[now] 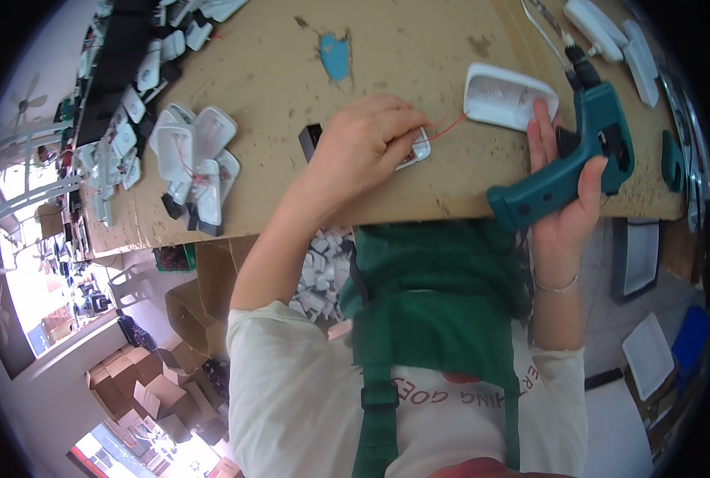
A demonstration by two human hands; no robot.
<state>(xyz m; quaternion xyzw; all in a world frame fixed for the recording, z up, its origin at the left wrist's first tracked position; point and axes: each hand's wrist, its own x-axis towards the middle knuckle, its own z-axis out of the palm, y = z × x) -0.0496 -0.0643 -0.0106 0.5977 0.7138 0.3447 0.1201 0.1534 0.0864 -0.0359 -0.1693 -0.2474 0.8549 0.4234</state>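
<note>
My left hand is closed, its fingertips pinching at a small white plastic part on the bench. A thin red wire runs from that part to a white tray-shaped plastic housing, lying with its hollow side up. In my right hand is a teal pistol-grip power tool with a black trigger and nose. The thumb lies over its grip, while the fingers stretch past it to the housing's edge. Just left of my left hand sits a small black block; the wrist partly covers it.
White housings with wires are piled at the bench's left, beside a long heap of similar parts. More white housings lie at the far right. A box of white pieces stands below the bench edge. The cardboard bench top has a blue patch.
</note>
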